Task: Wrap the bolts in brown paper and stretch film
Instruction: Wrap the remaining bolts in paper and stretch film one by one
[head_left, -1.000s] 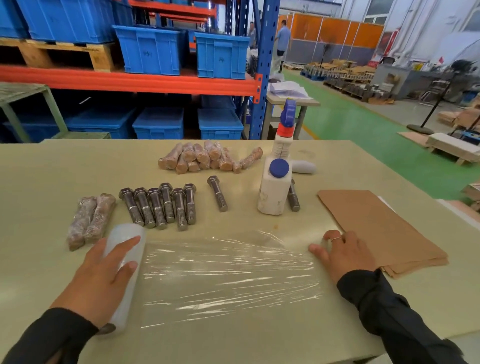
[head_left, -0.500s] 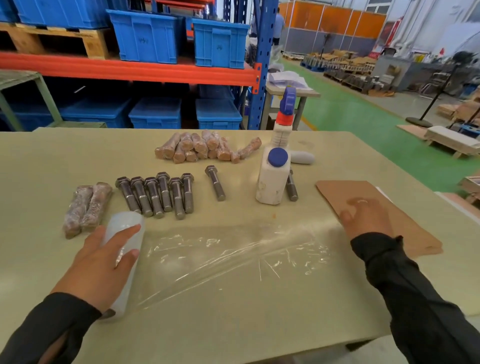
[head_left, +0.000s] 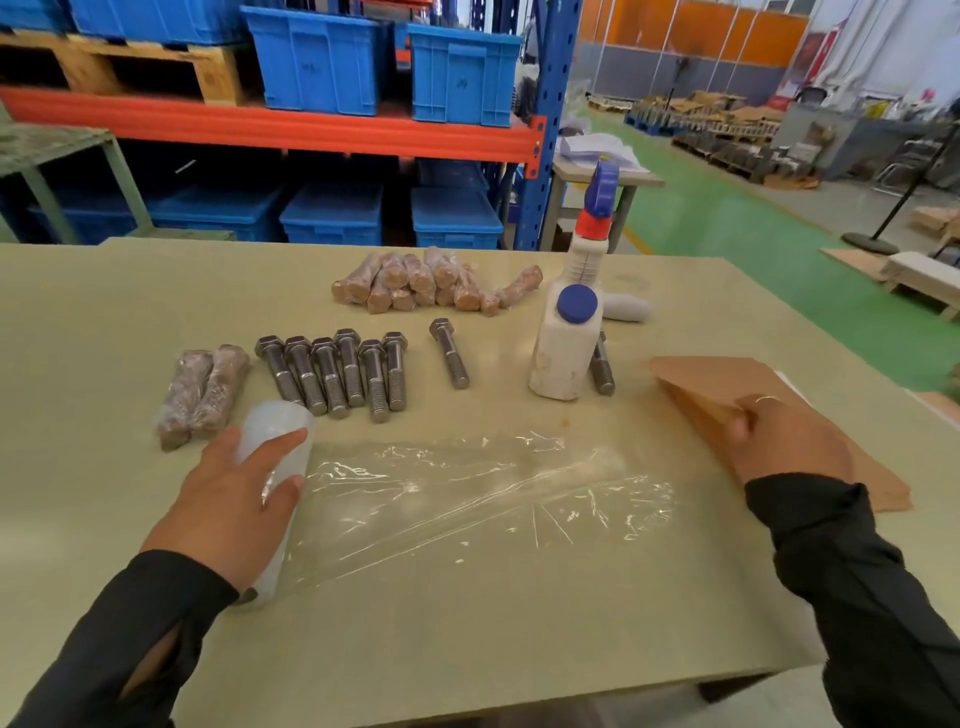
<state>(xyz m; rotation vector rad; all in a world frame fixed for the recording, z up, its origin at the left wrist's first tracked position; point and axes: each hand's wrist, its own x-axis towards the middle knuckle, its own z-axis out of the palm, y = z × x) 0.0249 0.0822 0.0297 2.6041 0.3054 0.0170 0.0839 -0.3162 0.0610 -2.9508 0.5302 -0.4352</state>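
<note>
My left hand (head_left: 234, 499) rests flat on the film roll (head_left: 272, 467), my right hand (head_left: 779, 441) pinches brown paper (head_left: 727, 379); several stacked sheets could lift together.

My left hand (head_left: 236, 501) rests on a smooth, milky plastic film roll (head_left: 270, 457); its clear sheet (head_left: 467, 499) looks shiny and crinkly. At two o'clock lies matt brown paper (head_left: 727, 382). The bolts (head_left: 337, 371) at twelve o'clock are grey metal on a smooth, dull table (head_left: 467, 623).
</note>
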